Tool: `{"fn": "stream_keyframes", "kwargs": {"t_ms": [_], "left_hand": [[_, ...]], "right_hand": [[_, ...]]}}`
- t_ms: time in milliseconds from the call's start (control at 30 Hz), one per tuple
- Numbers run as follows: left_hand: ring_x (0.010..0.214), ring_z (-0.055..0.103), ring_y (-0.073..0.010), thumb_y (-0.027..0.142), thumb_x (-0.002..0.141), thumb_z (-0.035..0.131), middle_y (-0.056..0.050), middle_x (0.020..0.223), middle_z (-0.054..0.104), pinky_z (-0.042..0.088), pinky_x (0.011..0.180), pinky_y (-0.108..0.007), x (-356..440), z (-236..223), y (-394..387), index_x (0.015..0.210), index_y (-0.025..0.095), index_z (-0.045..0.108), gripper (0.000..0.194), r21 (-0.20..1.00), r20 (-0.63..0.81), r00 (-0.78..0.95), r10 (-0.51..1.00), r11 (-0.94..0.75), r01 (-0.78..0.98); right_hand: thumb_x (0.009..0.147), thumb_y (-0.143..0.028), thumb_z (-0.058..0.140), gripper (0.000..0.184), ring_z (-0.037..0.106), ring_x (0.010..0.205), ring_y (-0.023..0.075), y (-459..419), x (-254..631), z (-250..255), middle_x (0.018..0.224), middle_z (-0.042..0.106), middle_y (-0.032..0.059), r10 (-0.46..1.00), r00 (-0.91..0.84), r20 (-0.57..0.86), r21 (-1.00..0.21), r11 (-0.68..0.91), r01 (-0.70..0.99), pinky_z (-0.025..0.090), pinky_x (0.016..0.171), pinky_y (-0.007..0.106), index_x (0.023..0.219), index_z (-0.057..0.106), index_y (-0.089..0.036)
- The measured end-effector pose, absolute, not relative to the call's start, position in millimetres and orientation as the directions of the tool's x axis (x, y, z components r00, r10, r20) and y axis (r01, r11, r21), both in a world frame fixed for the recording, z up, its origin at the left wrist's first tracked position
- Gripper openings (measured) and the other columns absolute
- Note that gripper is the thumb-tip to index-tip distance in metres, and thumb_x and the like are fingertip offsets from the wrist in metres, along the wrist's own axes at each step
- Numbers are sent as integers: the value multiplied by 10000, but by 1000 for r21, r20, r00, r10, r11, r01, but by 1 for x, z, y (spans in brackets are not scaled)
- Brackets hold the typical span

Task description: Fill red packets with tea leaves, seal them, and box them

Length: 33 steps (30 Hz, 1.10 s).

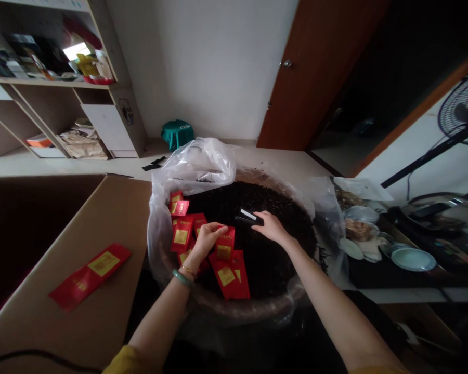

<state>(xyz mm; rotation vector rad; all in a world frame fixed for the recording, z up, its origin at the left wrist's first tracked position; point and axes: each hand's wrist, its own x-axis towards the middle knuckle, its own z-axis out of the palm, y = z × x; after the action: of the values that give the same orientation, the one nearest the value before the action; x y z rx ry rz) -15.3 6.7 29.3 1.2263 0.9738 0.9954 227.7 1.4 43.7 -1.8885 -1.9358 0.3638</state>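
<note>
A red packet with a gold label (224, 243) hangs from my left hand (207, 240), pinched at its top edge. My right hand (272, 227) grips a small black-and-white stapler-like tool (248, 216); its two jaws point left towards the packet and stand apart from each other and from it. Both hands are above a wide round basket (257, 306) lined with a clear plastic bag (195, 161). Dark, dry, loose leaves like tea (275, 208) fill it. More red packets (182, 232) lie on the leaves at the left, and others (231, 275) below my left hand.
At the left stands an open cardboard box (113, 218), with a red packet (89, 275) on its flap. On the right, a low table (386, 275) bears dishes (413, 258) and a glass lid (444, 202). A green-covered bin (178, 134) stands by the wall; a fan (464, 111) is far right.
</note>
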Motion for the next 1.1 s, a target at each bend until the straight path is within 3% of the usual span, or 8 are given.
{"fn": "stream_keyframes", "kwargs": {"t_ms": [133, 267, 400, 533, 633, 833, 1000, 1100], "left_hand": [[540, 519, -112, 535, 640, 715, -6, 594, 632, 390, 512, -217, -14, 20, 11, 708, 119, 694, 422, 995, -49, 219, 975, 68, -78], [535, 508, -109, 579, 626, 708, -7, 599, 635, 381, 498, -214, -13, 20, 11, 707, 112, 696, 475, 993, -54, 231, 971, 78, -93], [571, 580, -152, 671, 638, 647, -45, 632, 671, 437, 545, -243, -13, 25, 9, 774, 100, 712, 591, 981, -103, 270, 957, 143, -131], [727, 667, -194, 684, 783, 459, -118, 903, 725, 501, 654, -286, -16, 26, 12, 1152, 128, 621, 687, 929, -202, 194, 960, 250, -274], [729, 677, -181, 567, 860, 405, -146, 990, 711, 509, 640, -277, -16, 26, 13, 1221, 129, 534, 582, 929, -213, 62, 975, 222, -295], [449, 597, -121, 221, 814, 440, -71, 694, 701, 401, 443, -198, -10, 24, 8, 826, 127, 592, 179, 942, -314, 286, 905, 259, 215], [514, 608, -128, 157, 781, 471, -27, 612, 675, 444, 543, -217, -8, 20, 6, 713, 146, 628, 171, 828, -135, 397, 908, -117, 549], [606, 643, -158, 174, 806, 478, -36, 638, 683, 474, 619, -243, -10, 19, 9, 790, 148, 655, 180, 779, -61, 300, 952, -143, 610]], "right_hand": [[718, -206, 719, 373, 618, 955, 242, -1, 226, 26, 1049, 670, 102, 978, 81, 193, -379, -2, 925, 484, 856, 386, 1086, 661, -213], [839, -342, 576, 298, 640, 760, 165, -9, 188, 33, 937, 690, 68, 971, -11, 239, -657, 170, 735, 516, 740, 301, 1080, 657, -188], [780, -393, 614, 242, 652, 694, 178, -12, 154, 44, 806, 711, 46, 981, -50, 190, -785, 182, 593, 522, 681, 292, 874, 696, -185], [757, -431, 603, 254, 601, 477, 161, -2, 155, 46, 605, 652, 11, 983, 166, 78, -928, 11, 372, 507, 490, 280, 750, 650, -181], [738, -393, 627, 217, 624, 518, 145, 14, 159, 47, 646, 647, 1, 925, 376, 62, -997, 40, 66, 553, 526, 275, 768, 606, -178], [743, -210, 650, 142, 673, 646, 120, 51, 117, 40, 735, 652, -15, 905, 422, -53, -949, 86, -303, 599, 743, 301, 832, 543, -181], [782, -138, 599, 91, 667, 622, 128, 72, 70, 30, 677, 645, -8, 973, 151, -173, -982, -159, -103, 597, 663, 305, 841, 542, -176], [741, -109, 625, 72, 665, 639, 153, 74, 71, 33, 647, 646, 1, 978, 82, -191, -981, -193, 9, 581, 661, 324, 756, 589, -169]]}}
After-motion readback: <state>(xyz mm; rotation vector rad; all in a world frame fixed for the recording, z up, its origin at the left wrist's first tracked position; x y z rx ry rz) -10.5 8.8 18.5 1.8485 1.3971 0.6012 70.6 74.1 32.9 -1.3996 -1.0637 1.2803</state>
